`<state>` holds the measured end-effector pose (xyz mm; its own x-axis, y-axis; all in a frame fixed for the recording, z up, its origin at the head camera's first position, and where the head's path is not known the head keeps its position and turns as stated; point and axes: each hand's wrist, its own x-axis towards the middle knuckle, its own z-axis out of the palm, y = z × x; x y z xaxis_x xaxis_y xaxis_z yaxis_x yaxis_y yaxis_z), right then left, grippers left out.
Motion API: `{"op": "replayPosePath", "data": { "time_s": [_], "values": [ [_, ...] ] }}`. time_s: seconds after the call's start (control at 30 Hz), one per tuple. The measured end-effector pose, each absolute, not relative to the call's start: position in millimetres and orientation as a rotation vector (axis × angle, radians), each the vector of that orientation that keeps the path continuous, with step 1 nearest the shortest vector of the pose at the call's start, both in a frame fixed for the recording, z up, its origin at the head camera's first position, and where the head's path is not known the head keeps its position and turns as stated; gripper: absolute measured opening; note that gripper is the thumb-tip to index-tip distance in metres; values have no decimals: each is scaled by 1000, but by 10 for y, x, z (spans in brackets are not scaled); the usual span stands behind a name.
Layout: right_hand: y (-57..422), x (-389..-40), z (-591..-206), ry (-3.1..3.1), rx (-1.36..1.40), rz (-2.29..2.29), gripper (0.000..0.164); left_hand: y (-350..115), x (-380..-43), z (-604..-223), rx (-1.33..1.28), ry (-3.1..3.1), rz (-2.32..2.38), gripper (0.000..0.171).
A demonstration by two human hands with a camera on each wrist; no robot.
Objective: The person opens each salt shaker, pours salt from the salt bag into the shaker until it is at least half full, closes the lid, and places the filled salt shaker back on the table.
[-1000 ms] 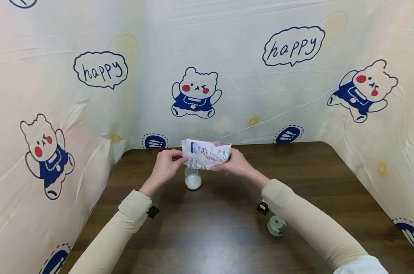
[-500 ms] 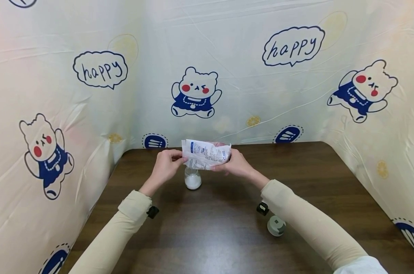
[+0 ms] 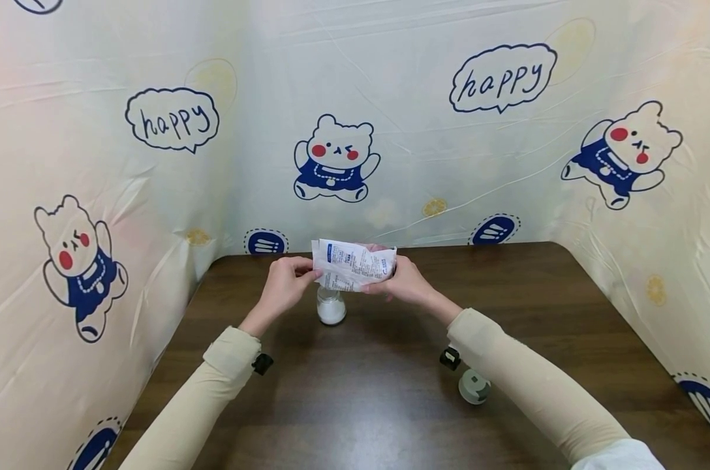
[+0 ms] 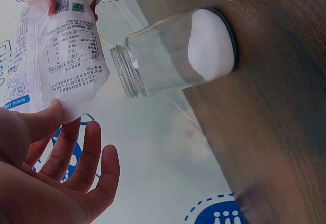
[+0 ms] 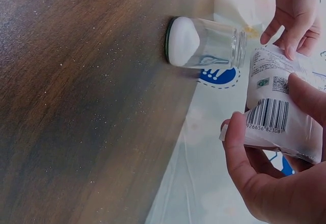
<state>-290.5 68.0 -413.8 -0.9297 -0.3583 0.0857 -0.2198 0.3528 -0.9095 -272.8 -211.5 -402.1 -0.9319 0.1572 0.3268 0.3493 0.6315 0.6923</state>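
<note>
In the head view a white printed packet (image 3: 355,264) is held sideways over a glass jar (image 3: 331,310). My left hand (image 3: 287,281) pinches the packet's left end between thumb and fingers. My right hand (image 3: 410,281) grips the other end, thumb on the near side. The left wrist view shows a ragged torn edge on the packet (image 4: 71,56), close to the open threaded mouth of the jar (image 4: 168,56). White powder (image 4: 211,46) lies heaped in the jar's bottom. A barcode shows on the packet (image 5: 277,102) in the right wrist view.
A round grey-green lid (image 3: 474,386) lies on the dark wooden table (image 3: 355,405), beside the right forearm. Fine white grains dot the tabletop in the right wrist view. A printed cloth curtain (image 3: 414,150) surrounds the table at the back and sides.
</note>
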Motion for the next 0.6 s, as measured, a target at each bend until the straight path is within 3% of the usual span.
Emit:
{"op": "replayPosePath", "data": {
  "time_s": [0.6],
  "values": [
    [684, -2905, -4118, 2480, -526, -1623, 45, -2117, -2747, -4034, -431, -2603, -1195, 13]
  ]
}}
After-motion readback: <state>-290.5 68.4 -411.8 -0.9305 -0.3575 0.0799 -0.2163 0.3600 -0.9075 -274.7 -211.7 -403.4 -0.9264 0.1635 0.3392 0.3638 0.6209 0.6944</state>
